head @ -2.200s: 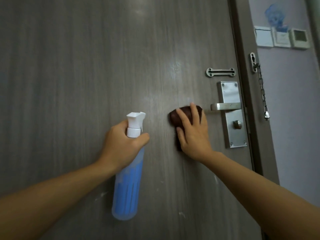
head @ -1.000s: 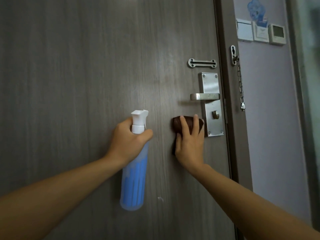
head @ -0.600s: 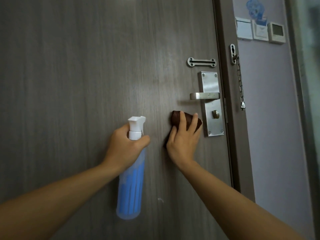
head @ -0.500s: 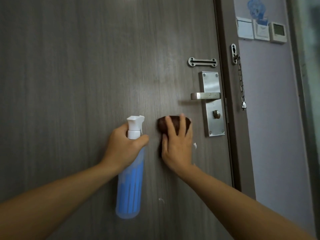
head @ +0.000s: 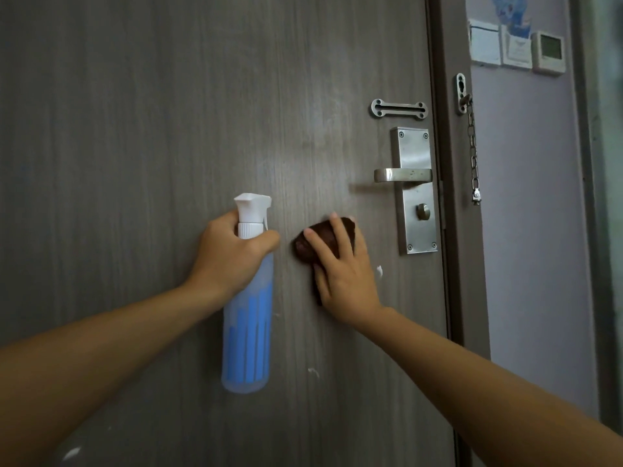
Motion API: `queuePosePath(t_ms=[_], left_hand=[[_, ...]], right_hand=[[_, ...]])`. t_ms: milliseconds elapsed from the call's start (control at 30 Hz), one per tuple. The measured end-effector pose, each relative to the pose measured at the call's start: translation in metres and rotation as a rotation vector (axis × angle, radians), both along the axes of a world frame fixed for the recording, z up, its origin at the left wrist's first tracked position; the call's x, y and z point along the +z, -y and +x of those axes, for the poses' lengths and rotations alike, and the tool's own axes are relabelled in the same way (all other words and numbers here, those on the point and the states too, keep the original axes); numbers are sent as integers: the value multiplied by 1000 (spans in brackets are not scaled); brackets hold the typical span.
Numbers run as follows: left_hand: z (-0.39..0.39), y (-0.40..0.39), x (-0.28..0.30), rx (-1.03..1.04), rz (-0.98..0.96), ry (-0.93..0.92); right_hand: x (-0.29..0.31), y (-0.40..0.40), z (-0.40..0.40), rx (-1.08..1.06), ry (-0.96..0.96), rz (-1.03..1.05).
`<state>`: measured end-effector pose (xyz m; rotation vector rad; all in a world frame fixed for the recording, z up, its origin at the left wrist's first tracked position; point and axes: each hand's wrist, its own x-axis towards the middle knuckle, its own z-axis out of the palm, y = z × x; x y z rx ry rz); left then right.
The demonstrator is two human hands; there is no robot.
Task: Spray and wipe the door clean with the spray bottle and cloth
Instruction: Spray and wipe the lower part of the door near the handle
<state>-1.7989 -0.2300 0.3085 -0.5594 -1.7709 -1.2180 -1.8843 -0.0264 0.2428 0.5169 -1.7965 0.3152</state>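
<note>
Left hand (head: pixel 232 254) wrapped around the neck of the spray bottle (head: pixel 247 335), fingers and thumb curled just below the white trigger head, holding it upright close to the door (head: pixel 141 129); bottle translucent with blue liquid, hanging down from the grip past the wrist; whether touching the door surface, cannot tell. Right hand (head: pixel 344 274) flat, fingers straight and a little spread, pressing the dark brown cloth (head: pixel 315 242) against the door; cloth bunched under the fingers and palm, showing above the fingertips and at the left of the hand; placed just right of the bottle, below and left of the metal lever handle (head: pixel 401 175), beside the lower part of the lock plate (head: pixel 416 224) but apart from it. Small white marks on the door near the right hand and lower down. Chain slot plate (head: pixel 399 109) above the handle; door chain (head: pixel 473 153) hanging on the frame; wall switches (head: pixel 515 50) at upper right.
</note>
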Motion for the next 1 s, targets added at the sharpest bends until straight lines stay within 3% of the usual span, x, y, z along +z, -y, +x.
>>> queuePosePath(t_ms=[67,200,367,567,1000], left_hand=[[0,-3,0,18,4,-3],[-1,-12,-7,7,0,-5],[2,-31,-25,-91,-34,21],[-6,-78,-58,-198,-95,159],[-22,-137,-77,-240,-151,261]], right_hand=[[1,-6,1,-5,-3,61],[-2,6,14,39,34,-80],[-32,0,33,267,-59,-530],[-86,-45,48,216,-135,-816],[-69,-102,44,166,-30,-668]])
